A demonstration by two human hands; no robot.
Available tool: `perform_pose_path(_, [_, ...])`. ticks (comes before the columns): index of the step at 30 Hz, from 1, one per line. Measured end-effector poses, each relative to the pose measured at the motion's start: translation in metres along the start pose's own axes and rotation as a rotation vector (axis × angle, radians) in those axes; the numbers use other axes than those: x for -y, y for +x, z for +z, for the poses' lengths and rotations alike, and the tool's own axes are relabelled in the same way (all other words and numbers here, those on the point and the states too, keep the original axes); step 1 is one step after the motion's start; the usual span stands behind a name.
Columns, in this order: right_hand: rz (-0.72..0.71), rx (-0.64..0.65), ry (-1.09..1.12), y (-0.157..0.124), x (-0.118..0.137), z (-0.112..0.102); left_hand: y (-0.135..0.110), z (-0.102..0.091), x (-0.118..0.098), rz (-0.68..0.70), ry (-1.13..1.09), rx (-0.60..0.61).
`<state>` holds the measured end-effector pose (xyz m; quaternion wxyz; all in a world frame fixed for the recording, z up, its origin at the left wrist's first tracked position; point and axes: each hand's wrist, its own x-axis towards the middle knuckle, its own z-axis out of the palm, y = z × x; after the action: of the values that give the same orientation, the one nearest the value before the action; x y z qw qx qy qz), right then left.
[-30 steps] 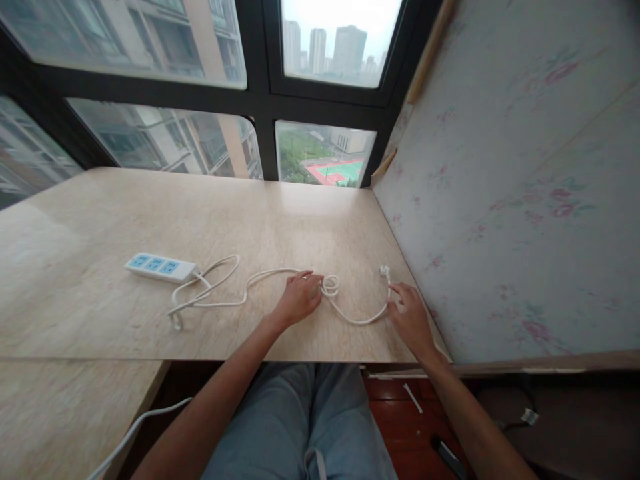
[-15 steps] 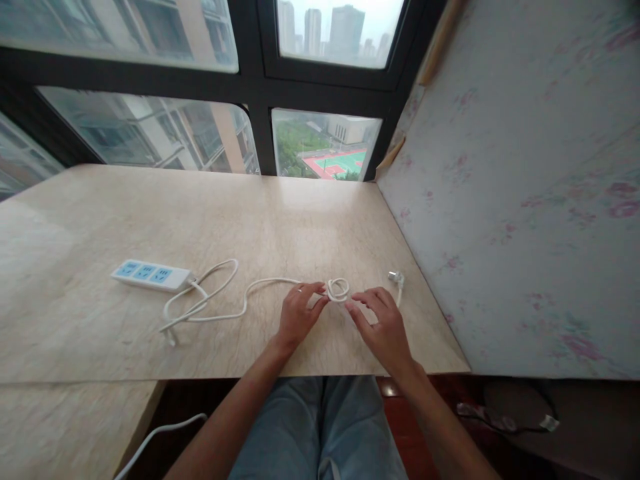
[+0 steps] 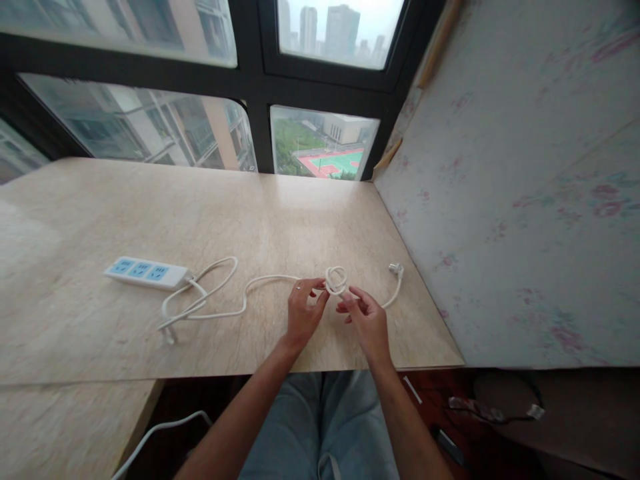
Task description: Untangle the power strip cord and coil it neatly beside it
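A white power cord (image 3: 270, 277) runs across the stone-look ledge, with a small looped coil (image 3: 337, 281) between my hands. My left hand (image 3: 306, 307) pinches the cord at the coil's left side, thumb and forefinger together. On the coil's lower right, my right hand (image 3: 367, 317) grips the cord between thumb and fingers. Past that hand the cord curves up to its plug (image 3: 396, 269), lying near the wall. At the other end sits a white power strip (image 3: 175, 277) with blue socket faces, loose bends of cord beside it.
The ledge (image 3: 200, 213) ends at a dark-framed window (image 3: 257, 120) behind and a floral-papered wall (image 3: 500, 200) on the right. Another white cable (image 3: 155, 433) hangs at the lower left. A dark cord (image 3: 500, 420) lies below at the lower right.
My right hand has moved left and closed in on the coil. The coil has risen slightly and tilted, and the cord toward the plug is now in plainer view.
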<state>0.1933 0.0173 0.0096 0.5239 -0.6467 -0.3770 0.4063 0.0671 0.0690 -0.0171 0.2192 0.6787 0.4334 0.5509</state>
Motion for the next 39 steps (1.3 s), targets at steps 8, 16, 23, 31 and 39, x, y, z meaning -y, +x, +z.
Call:
perform_pose_path(8, [-0.395, 0.052, -0.503, 0.007, -0.007, -0.015, 0.001, -0.011, 0.006, 0.115, 0.035, 0.03])
perform_pose_path(16, [-0.796, -0.072, -0.778, 0.02, -0.021, -0.039, 0.007, -0.023, 0.005, 0.334, 0.172, 0.068])
perform_pose_path(23, [-1.08, -0.136, -0.818, 0.032, -0.014, -0.053, 0.005, -0.026, 0.003, 0.41, 0.435, -0.024])
perform_pose_path(31, [-1.221, -0.129, -0.829, 0.037, -0.011, -0.069, 0.004, -0.026, -0.001, 0.356, 0.481, -0.051])
perform_pose_path(39, [-1.189, -0.139, -0.854, 0.039, -0.011, -0.076, 0.005, -0.03, -0.001, 0.406, 0.512, -0.095])
